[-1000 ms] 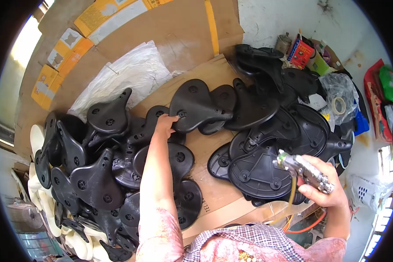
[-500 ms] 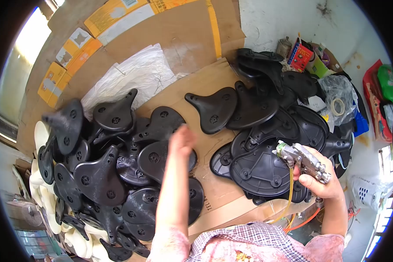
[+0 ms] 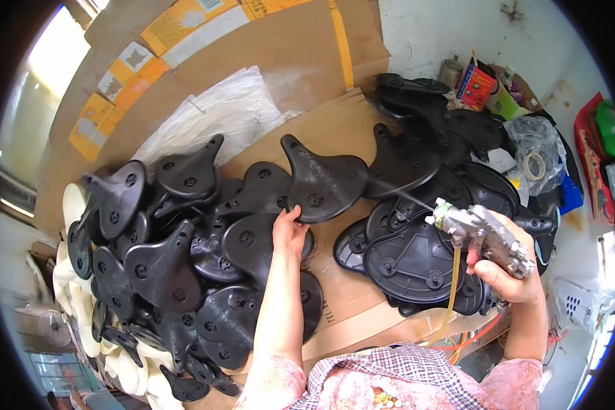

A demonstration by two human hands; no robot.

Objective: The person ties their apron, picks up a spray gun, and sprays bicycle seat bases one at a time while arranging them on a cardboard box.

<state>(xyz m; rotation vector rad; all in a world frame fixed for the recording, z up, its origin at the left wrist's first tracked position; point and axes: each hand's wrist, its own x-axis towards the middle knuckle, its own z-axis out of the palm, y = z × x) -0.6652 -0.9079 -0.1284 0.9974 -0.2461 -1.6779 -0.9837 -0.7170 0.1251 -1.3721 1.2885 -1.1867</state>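
Note:
My left hand [image 3: 290, 236] pinches the near edge of a black plastic bicycle saddle base [image 3: 331, 181], whose narrow nose points up and away. Pale streaks run over its upper face. In my right hand [image 3: 516, 273] is a metal spray gun [image 3: 485, 236], with the fingers wrapped around its handle. A thin grey spray reaches from its nozzle towards the held saddle base. A yellow hose [image 3: 454, 283] hangs from the gun. Behind the spray lies another black saddle base [image 3: 406, 160].
Many saddle bases [image 3: 164, 266] are heaped at left, beside cream-coloured pads [image 3: 126, 372]. Upturned saddle bases [image 3: 413, 256] are stacked below the gun. Cardboard [image 3: 321, 126] covers the surface and stands behind it. A tape roll [image 3: 534, 166] and plastic bag lie at right.
My left hand has moved slightly up and right and now grips the saddle base, which has turned and shifted left. Spray and pale streaks have appeared; the gun has moved slightly right.

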